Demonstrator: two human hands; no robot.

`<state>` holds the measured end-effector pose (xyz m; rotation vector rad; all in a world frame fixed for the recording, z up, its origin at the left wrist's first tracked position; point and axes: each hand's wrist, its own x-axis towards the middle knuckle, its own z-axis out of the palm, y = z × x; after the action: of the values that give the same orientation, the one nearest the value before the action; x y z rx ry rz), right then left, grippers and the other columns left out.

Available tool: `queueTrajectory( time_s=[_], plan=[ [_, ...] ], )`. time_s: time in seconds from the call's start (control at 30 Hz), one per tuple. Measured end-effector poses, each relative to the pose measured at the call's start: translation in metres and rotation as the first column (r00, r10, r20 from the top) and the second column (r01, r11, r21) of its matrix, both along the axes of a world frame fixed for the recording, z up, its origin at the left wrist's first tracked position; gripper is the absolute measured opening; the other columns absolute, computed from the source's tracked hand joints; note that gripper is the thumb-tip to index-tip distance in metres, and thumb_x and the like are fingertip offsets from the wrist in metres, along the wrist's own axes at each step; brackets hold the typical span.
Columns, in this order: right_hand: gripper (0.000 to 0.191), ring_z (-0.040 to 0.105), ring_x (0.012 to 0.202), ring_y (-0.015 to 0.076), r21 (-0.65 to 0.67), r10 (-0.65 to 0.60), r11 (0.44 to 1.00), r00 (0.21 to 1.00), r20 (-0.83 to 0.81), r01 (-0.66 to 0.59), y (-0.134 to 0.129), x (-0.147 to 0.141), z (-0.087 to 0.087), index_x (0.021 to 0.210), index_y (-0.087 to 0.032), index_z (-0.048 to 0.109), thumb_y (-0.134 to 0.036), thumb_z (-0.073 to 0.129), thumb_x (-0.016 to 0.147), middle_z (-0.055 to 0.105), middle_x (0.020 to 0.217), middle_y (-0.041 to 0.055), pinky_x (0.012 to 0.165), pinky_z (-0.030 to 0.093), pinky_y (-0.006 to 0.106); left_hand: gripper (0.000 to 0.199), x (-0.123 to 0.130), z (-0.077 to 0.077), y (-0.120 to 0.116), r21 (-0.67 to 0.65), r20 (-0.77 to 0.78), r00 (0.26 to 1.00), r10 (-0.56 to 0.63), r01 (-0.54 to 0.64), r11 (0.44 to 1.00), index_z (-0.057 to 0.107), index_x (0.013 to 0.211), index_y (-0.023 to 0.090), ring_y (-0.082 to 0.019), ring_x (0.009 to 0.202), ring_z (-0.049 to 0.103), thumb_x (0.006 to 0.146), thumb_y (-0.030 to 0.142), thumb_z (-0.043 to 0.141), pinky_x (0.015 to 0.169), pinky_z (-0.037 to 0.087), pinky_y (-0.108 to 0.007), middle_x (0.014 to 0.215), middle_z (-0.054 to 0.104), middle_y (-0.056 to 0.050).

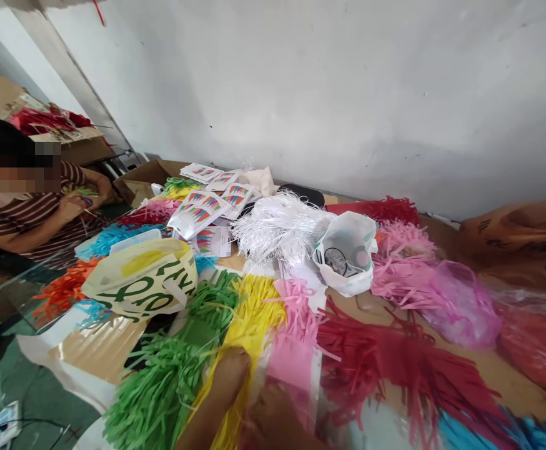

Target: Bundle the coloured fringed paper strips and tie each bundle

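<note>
My left hand point(232, 370) rests over the yellow fringed tissue paper point(255, 306), its back toward me and its fingers curled out of sight. Lower and to the right, my right hand point(273, 409) is smeared by motion at the near edge of the pink fringed tissue paper point(296, 359). Whether either hand grips anything is hidden. Green fringed tissue paper point(174, 369) lies to the left of my left hand. Dark red fringed paper point(390, 356) spreads to the right of the pink piece.
A white string bundle point(282, 228), a white bag point(348, 253), a pale yellow bag point(142, 275) and printed packets point(200, 212) lie farther back. Pink plastic point(465, 306) is at right. A co-worker point(34, 206) in stripes sits left, hands on something small. A wall point(324, 94) stands behind.
</note>
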<state>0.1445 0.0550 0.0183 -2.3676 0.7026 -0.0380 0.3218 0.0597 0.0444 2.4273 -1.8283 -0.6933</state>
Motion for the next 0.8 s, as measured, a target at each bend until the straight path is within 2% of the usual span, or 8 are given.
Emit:
queueTrajectory(
  time_s=[0.13,0.23,0.3,0.4,0.53,0.63,0.7,0.8],
  plan=[
    [0.017,0.059,0.097,0.0258,-0.002,-0.143,0.99,0.989,-0.024,0.143,-0.024,-0.007,0.015,0.09,-0.024,0.07,-0.026,0.053,0.089,0.068,0.098,0.0058,0.089,0.043,0.044,0.031,0.01,-0.006,0.007,-0.082,-0.114,0.989,0.095,-0.105,0.991,0.066,0.085,0.017,-0.022,0.092,0.064,0.09,0.016,0.035,0.085,0.048,-0.035,0.094,0.07,-0.01],
    [0.021,0.057,0.104,0.0263,-0.012,-0.192,0.981,0.981,0.008,0.192,-0.038,-0.004,0.023,0.101,-0.022,0.069,-0.022,0.051,0.09,0.067,0.108,0.0081,0.092,0.043,0.043,0.026,0.018,-0.008,0.016,-0.124,-0.209,0.956,0.208,-0.237,0.964,0.063,0.09,0.019,-0.02,0.091,0.066,0.09,0.023,0.037,0.085,0.049,-0.032,0.096,0.071,-0.008],
    [0.031,0.052,0.118,0.0301,-0.032,-0.117,0.992,0.993,0.021,0.118,-0.045,0.007,0.025,0.117,-0.019,0.066,-0.024,0.05,0.09,0.063,0.125,0.0116,0.103,0.039,0.047,0.023,0.021,-0.008,0.02,-0.128,-0.254,0.925,0.283,-0.322,0.938,0.061,0.089,0.02,-0.018,0.091,0.067,0.087,0.024,0.038,0.086,0.05,-0.031,0.095,0.072,-0.006],
    [0.049,0.04,0.135,0.0338,-0.057,0.082,0.995,0.996,0.02,-0.081,-0.05,0.028,0.026,0.136,-0.015,0.053,-0.029,0.052,0.09,0.053,0.141,0.0137,0.117,0.024,0.052,0.02,0.02,-0.002,0.02,-0.114,-0.278,0.885,0.375,-0.418,0.901,0.057,0.087,0.02,-0.018,0.087,0.068,0.087,0.031,0.04,0.081,0.051,-0.03,0.09,0.071,-0.005],
    [0.081,0.038,0.138,0.0369,-0.047,0.269,0.962,0.963,-0.03,-0.27,-0.051,0.045,0.028,0.146,-0.014,0.041,-0.031,0.07,0.072,0.047,0.147,0.0178,0.12,0.019,0.055,0.034,0.012,0.006,0.013,-0.086,-0.254,0.843,0.474,-0.508,0.857,0.057,0.091,0.018,-0.023,0.075,0.067,0.081,0.05,0.055,0.07,0.05,-0.034,0.081,0.07,-0.005],
    [0.071,0.046,0.133,0.0304,0.009,0.234,0.972,0.971,0.046,-0.234,-0.049,0.041,0.026,0.146,-0.019,0.041,-0.029,0.061,0.079,0.05,0.146,0.0123,0.12,0.023,0.049,0.018,0.011,0.014,0.008,-0.072,-0.267,0.811,0.521,-0.556,0.828,0.06,0.079,0.02,-0.021,0.073,0.066,0.083,0.036,0.055,0.07,0.048,-0.031,0.075,0.07,-0.003],
    [0.066,0.038,0.14,0.0284,0.049,0.145,0.988,0.988,0.057,-0.148,-0.048,0.037,0.023,0.149,-0.017,0.036,-0.03,0.053,0.087,0.042,0.153,0.012,0.122,0.02,0.049,0.018,0.019,0.024,0.003,-0.088,-0.258,0.777,0.574,-0.61,0.787,0.061,0.076,0.02,-0.019,0.073,0.065,0.087,0.03,0.051,0.069,0.047,-0.029,0.075,0.069,-0.002],
    [0.071,0.023,0.148,0.0314,0.044,0.092,0.995,0.995,-0.031,-0.091,-0.046,0.036,0.016,0.149,-0.009,0.035,-0.042,0.053,0.089,0.032,0.157,0.0176,0.123,0.008,0.057,0.021,0.047,0.054,-0.007,-0.16,-0.212,0.679,0.703,-0.734,0.66,0.061,0.085,0.017,-0.016,0.069,0.062,0.093,0.028,0.046,0.066,0.046,-0.029,0.074,0.066,-0.001]
  ],
)
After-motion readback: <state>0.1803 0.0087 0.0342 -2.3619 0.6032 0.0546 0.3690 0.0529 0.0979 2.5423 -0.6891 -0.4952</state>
